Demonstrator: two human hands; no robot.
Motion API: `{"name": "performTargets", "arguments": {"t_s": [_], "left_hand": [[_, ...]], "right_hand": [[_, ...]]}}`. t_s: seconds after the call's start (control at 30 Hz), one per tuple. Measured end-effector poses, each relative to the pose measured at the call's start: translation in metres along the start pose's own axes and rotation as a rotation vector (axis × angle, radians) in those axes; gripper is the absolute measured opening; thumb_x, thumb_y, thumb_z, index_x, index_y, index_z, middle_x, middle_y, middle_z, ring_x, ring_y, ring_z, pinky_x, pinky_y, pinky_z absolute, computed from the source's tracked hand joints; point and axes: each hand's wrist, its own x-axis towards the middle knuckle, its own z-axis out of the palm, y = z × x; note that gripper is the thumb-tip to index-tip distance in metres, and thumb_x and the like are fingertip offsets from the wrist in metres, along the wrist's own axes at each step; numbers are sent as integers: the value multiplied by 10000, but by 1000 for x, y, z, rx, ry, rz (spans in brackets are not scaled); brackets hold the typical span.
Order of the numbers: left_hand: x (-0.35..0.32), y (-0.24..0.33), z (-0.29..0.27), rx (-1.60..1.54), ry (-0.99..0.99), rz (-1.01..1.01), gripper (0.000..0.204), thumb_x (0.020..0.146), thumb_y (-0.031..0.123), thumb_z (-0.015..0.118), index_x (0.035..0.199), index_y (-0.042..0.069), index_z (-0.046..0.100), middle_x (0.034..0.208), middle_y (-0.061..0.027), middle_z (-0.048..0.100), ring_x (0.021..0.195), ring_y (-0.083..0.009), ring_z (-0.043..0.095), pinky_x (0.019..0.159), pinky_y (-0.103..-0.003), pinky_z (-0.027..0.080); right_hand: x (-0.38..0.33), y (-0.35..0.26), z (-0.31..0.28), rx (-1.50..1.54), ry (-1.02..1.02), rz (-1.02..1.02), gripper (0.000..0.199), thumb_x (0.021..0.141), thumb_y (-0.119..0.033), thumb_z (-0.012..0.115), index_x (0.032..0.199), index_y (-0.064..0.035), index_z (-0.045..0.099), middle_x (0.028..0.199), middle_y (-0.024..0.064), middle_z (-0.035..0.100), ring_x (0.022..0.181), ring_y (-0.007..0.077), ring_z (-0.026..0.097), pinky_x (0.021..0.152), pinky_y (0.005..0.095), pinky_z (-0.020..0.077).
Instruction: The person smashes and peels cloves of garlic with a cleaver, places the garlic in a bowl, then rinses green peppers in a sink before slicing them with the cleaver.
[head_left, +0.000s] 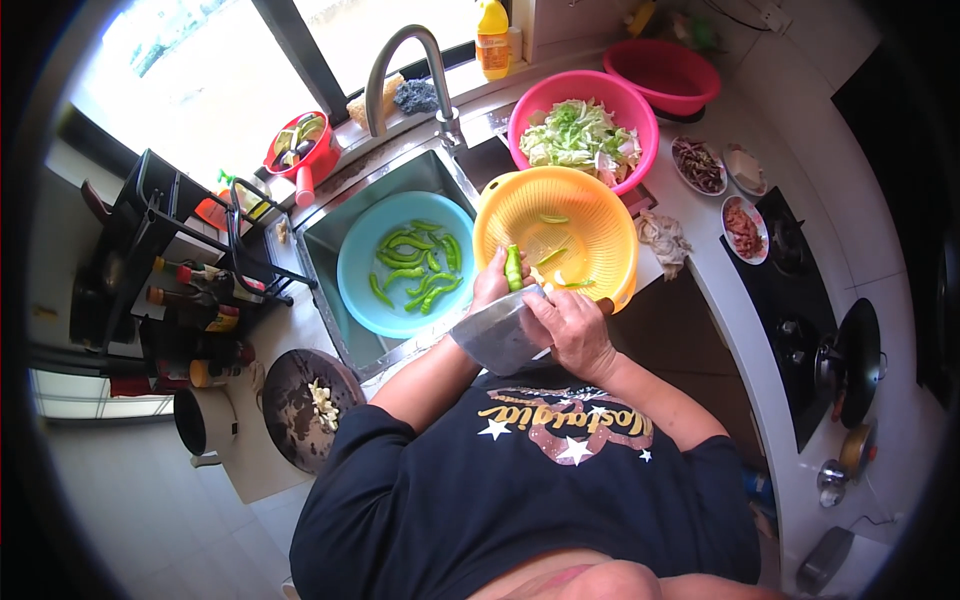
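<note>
Through the head camera, I can't make out all of the left hand (488, 284), since the blade of the broad cleaver (500, 332) covers part of it; the cleaver's handle is mostly hidden by the right hand (576, 332), only its brown end showing. The dark fisheye rim crops the kitchen's edges. I see the left fingers gripping a green pepper (514, 268), which sticks up out of them just above the blade, while the right fingers are wrapped around the cleaver. I can't tell whether the edge touches the pepper. Just beyond, the yellow colander (612, 215) holds a few pepper pieces (553, 218). To its left, a light-blue basin (357, 270) in the sink (328, 243) contains many green peppers (402, 268). Farther back, a pink basin (650, 125) is heaped with shredded cabbage (580, 135).
</note>
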Motion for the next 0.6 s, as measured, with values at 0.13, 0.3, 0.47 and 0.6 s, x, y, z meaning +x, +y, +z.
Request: {"name": "performTargets", "arguments": {"t_s": [0.13,0.3,0.47,0.6], "left_hand": [[-1,-5,-2,7,33,32,335,952,390,470,939,68,562,763,-48,564,656,-162,542,619,-299,480],[-4,-14,-2,-429,-217,-133,363,940,416,469,1066,88,558,924,-89,625,781,-239,621,743,-357,524],[-28,1,16,234,42,97,352,957,426,437,952,85,523,652,-39,465,499,-134,412,416,-252,285],[-12,9,12,83,65,14,365,955,434,442,989,86,546,681,-46,501,511,-148,442,440,-256,336]], "right_hand": [[-3,14,7,-81,-22,76,317,789,-113,643,1096,-60,589,822,131,582,738,296,606,662,383,498],[-1,34,12,-100,-46,227,283,831,-121,550,1111,-83,571,792,132,547,707,320,589,635,418,482],[10,55,-4,22,-304,502,233,832,-72,492,1053,-71,567,796,188,570,742,390,605,673,482,482],[17,31,-11,46,-177,355,247,836,-77,494,1069,-75,576,782,177,567,718,381,605,661,469,484]]}}
